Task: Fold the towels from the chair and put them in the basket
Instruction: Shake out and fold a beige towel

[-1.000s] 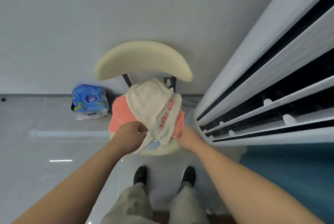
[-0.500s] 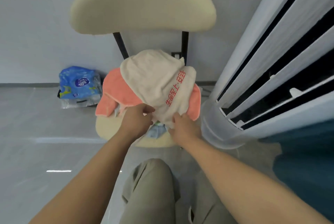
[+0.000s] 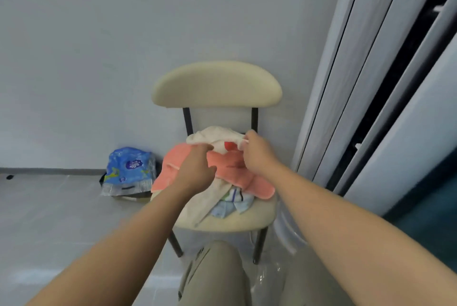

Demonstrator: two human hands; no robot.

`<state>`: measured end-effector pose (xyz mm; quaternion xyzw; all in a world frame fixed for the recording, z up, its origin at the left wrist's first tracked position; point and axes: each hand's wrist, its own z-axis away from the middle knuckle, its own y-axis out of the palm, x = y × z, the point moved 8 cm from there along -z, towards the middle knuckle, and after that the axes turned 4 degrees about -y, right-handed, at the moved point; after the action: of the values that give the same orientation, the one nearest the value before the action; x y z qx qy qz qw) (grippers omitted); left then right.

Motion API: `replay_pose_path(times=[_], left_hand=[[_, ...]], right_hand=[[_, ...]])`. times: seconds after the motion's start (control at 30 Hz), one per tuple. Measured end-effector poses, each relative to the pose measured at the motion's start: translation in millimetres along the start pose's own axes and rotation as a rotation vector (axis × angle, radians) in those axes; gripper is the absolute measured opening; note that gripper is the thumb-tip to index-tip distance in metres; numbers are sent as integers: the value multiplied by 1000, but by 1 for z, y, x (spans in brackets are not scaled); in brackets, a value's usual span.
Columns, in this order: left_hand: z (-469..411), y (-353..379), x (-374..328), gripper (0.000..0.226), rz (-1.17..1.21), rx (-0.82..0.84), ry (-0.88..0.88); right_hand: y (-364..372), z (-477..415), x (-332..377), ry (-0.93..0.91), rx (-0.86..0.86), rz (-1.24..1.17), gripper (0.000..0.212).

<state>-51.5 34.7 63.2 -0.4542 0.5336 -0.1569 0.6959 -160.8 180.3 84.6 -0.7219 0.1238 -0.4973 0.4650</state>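
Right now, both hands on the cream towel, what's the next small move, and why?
Probably lift the cream towel up off the chair. The left hand and right hand pinch its upper edge, yet its lower end lies there beside the pink towel, so folding needs it clear.

Fluffy cream terry towel, soft coral cloth towel, matt padded chair, crinkly glossy plastic pack

Pale wall meets grey floor at a dark skirting. A chair stands by it, between a blue pack and a white slatted unit.
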Motion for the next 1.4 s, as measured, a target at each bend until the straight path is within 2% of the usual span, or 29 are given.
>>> replay_pose_path(times=[0.1, 0.23, 0.37, 0.53, 0.63, 0.67, 0.77, 0.9, 1.0, 1.13, 1.23, 1.3, 1.4], left_hand=[[-10, -24, -21, 73, 8, -36, 22], [-28, -50, -45, 71, 161, -47, 103], [-44, -80, -57, 83, 161, -132, 90], [-55, -102, -86, 61, 324, -93, 163], [-62, -108, -96, 29, 232, -126, 186], [-63, -110, -98, 26, 182, -149, 182], [-70, -108, -97, 25, 149, -135, 136], [-80, -108, -92, 26, 385, -56, 22], [-85, -137, -101, 34, 430, -142, 24], [-73, -189, -135, 44, 389, -336, 114], [-54, -221, -166, 38, 433, -443, 199], [-46, -237, -178, 34, 504, -479, 253], [-43, -248, -187, 33, 619, -435, 289]], right_hand=[[-41, -11, 46, -105, -62, -11, 20], [-87, -18, 102, -255, -101, 7, 16], [-119, -24, 139, -367, -173, 73, 12], [-154, -18, 167, -505, -283, 86, 17], [-176, -14, 173, -571, -388, 78, 23], [-184, -13, 174, -580, -431, 62, 25], [-207, -9, 174, -594, -563, 7, 25], [-224, -4, 164, -558, -652, -34, 26], [-230, -2, 154, -494, -679, -49, 18], [-229, -7, 145, -425, -640, -21, 12], [-225, -11, 141, -402, -578, -14, 10], [-219, -15, 137, -384, -521, -42, 8], [-208, -20, 132, -346, -426, -118, 22]])
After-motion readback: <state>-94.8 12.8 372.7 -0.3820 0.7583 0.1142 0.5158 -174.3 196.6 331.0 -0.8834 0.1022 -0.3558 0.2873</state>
